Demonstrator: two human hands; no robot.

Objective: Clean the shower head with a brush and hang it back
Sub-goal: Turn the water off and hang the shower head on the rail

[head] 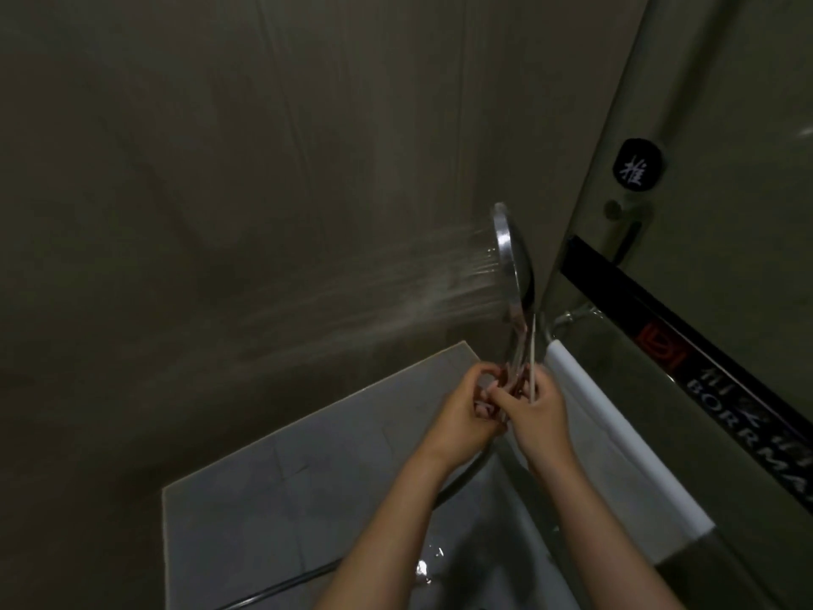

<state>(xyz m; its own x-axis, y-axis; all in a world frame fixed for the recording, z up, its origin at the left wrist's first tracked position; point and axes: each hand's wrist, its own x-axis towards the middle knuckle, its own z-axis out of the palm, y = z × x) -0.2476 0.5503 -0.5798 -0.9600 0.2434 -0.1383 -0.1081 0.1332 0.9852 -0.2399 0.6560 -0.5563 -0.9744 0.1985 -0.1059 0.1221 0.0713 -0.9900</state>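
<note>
A chrome shower head (512, 257) stands upright, edge-on to me, its face turned left and spraying water toward the wall. My left hand (464, 416) is wrapped around the lower handle. My right hand (534, 409) is closed beside it, touching the handle and holding a thin pale brush handle (532, 358) that points up along the shower handle. The brush's bristle end is not visible. The metal hose (462, 479) curves down from under my hands.
A dim tiled wall (220, 191) fills the left and back. A glass door (704, 213) with a black strip and a round black sticker stands at the right, with a white towel (616, 442) on its rail. The wet grey floor (272, 499) lies below.
</note>
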